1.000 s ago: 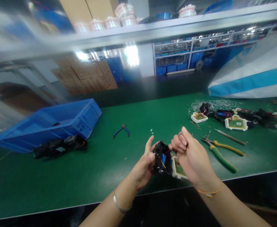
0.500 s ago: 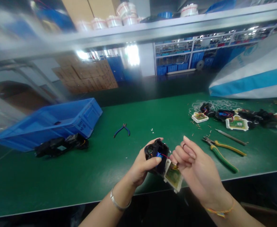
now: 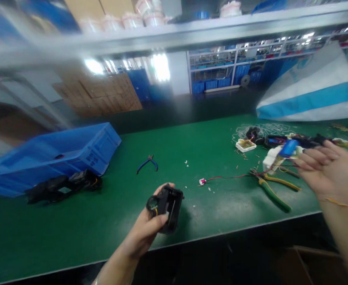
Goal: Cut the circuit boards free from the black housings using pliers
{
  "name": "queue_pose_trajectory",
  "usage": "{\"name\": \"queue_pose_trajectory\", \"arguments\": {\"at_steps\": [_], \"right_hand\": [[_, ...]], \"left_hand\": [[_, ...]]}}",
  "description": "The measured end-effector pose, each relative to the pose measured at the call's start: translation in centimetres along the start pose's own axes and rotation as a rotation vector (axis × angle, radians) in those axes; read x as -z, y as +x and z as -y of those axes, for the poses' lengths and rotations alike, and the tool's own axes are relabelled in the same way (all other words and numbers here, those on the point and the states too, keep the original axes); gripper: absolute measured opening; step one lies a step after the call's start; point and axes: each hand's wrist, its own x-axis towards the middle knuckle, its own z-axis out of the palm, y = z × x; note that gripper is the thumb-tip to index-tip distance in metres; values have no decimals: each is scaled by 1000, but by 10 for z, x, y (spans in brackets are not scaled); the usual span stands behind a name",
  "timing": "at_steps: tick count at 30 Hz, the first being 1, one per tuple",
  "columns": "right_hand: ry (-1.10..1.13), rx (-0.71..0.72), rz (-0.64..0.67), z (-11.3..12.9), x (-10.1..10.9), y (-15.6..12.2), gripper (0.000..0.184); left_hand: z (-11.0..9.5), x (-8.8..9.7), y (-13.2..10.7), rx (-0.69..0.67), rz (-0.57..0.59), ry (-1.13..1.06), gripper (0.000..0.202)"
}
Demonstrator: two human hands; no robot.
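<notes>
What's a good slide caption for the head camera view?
Left hand grips a black plastic housing above the green bench; right hand holds a white circuit board with blue battery.

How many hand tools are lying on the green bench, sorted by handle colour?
Blue-handled pliers: 1
Green-and-yellow-handled pliers: 1
Total: 2

Neither hand touches them: the left hand holds a black housing, and the right hand holds a white and blue part trailing wires.
</notes>
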Motion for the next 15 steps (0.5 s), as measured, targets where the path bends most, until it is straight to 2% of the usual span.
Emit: {"name": "queue_pose_trajectory", "arguments": {"at_steps": [3, 5, 8, 10, 13, 15], "right_hand": [[-30, -117, 110, 8, -1, -9, 48], [-28, -102, 144, 10, -7, -20, 46], [0, -86, 205, 17, -14, -34, 34], [-1, -131, 205, 21, -17, -39, 37], [-9, -188, 186, 26, -18, -44, 52], [-2, -157, 195, 31, -20, -48, 48]], "left_hand": [[1, -11, 3, -24, 50, 21, 77], [4, -19, 5, 5, 92, 68, 76], [10, -24, 8, 80, 94, 93, 75], [13, -25, 10, 105, 73, 104, 75], [12, -30, 12, 97, 72, 127, 78], [11, -35, 13, 99, 82, 147, 80]]}}
